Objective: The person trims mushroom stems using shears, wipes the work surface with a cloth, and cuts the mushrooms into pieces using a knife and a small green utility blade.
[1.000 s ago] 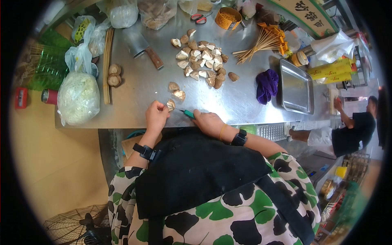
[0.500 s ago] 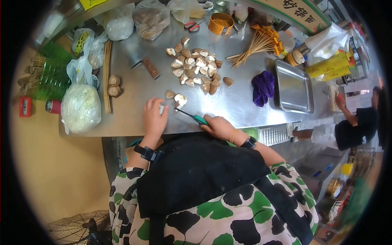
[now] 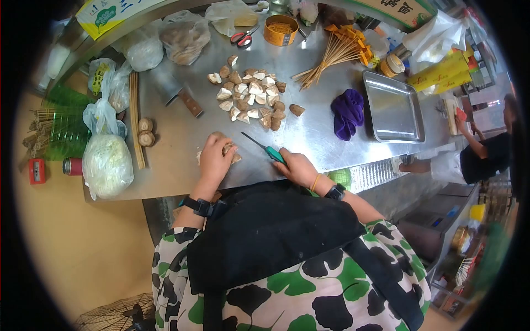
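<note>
My left hand (image 3: 214, 159) rests on the steel table (image 3: 309, 138) and covers a few cut mushroom pieces (image 3: 236, 158) near the front edge, fingers curled over them. My right hand (image 3: 296, 167) grips a small knife with a green handle (image 3: 264, 150); its thin blade points up and left toward the left hand, with the tip clear of the mushrooms. A pile of several cut mushroom pieces (image 3: 249, 99) lies farther back on the table.
A cleaver (image 3: 175, 92), two whole mushrooms (image 3: 146, 132), a bagged white vegetable (image 3: 107, 164), bamboo skewers (image 3: 326, 58), a purple cloth (image 3: 347, 112), an empty metal tray (image 3: 393, 107), scissors (image 3: 242, 37) and a round tin (image 3: 280, 29) sit around. Another person (image 3: 486, 151) stands at right.
My left hand set the mushroom piece down and now covers the loose pieces. My right hand drew back slightly, and the knife blade now lies free over the table.
</note>
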### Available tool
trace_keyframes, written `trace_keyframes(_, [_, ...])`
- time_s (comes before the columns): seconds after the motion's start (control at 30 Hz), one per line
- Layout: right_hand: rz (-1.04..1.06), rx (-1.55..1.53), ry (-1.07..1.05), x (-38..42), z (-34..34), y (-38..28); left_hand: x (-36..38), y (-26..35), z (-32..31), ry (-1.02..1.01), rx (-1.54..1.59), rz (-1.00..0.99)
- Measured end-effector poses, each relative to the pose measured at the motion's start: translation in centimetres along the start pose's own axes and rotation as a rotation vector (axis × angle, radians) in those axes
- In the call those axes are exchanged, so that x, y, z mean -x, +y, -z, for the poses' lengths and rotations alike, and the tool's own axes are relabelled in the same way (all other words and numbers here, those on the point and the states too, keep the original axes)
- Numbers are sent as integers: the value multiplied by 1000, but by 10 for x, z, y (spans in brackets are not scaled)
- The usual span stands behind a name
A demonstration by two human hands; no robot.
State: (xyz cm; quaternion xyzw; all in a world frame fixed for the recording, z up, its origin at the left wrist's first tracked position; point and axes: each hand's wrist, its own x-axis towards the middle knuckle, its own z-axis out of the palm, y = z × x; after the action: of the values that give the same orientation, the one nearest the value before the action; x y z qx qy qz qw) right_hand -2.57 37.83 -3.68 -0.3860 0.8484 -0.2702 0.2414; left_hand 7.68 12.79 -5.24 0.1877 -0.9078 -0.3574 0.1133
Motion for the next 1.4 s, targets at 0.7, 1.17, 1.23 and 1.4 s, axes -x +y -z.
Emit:
trace_keyframes(0.7, [93,30,-131,-19,0,-9,-1,-7,1,0,176,148])
trace_keyframes(1.17, [-68,95,-121,-16,2,-19,-23,9,-28,52,156,155])
trace_keyframes(1.23, [-67,101,-131,-17,4,-23,-23,12,-25,48,142,165])
trace_keyframes(1.4, [-65,109,-153,-21,0,-21,-20,10,-25,47,169,150])
